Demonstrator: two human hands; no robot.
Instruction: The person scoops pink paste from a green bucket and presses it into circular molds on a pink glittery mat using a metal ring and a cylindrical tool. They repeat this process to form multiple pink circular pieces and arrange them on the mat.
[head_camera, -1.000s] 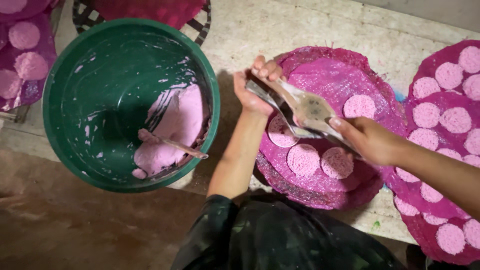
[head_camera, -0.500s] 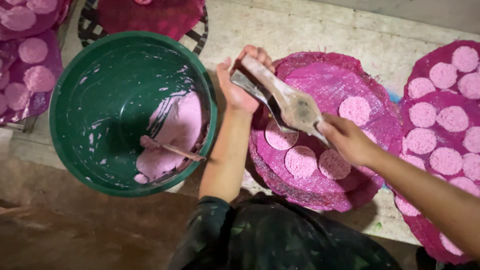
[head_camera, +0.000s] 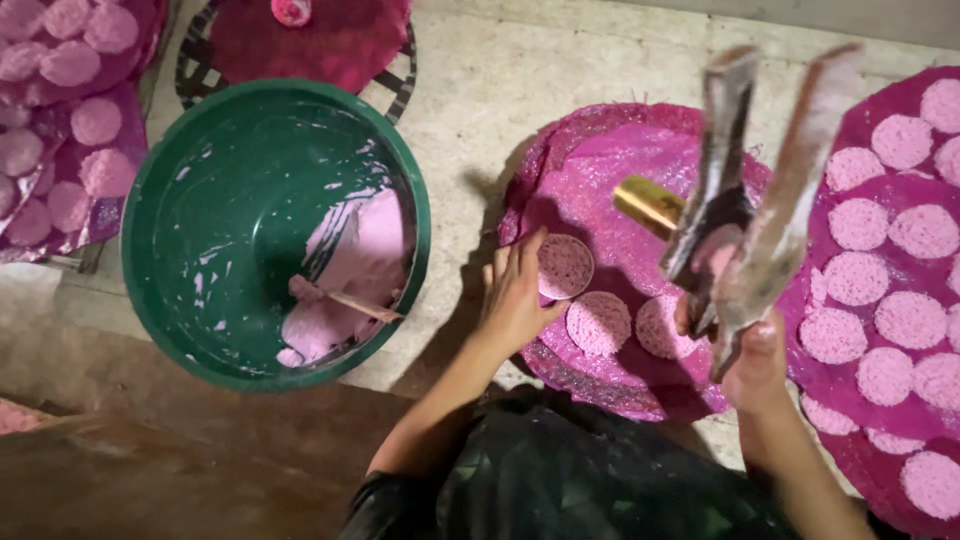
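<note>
Concrete floor (head_camera: 560, 60) carries pink mesh mats; green basin (head_camera: 230, 230) left. Left hand (head_camera: 515, 295) flat on ring mould (head_camera: 565, 266); right hand (head_camera: 755, 355) grips 2 blades (head_camera: 760, 200).

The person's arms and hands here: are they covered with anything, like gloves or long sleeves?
No gloves: the left hand and the right hand are bare, with no rings, watch or bands visible. Both forearms are uncovered too. A dark, slightly shiny garment covers the body, and its sleeve ends high on the left arm, near the shoulder. The right arm's upper part runs out of the picture, so its sleeve cannot be seen.
</note>
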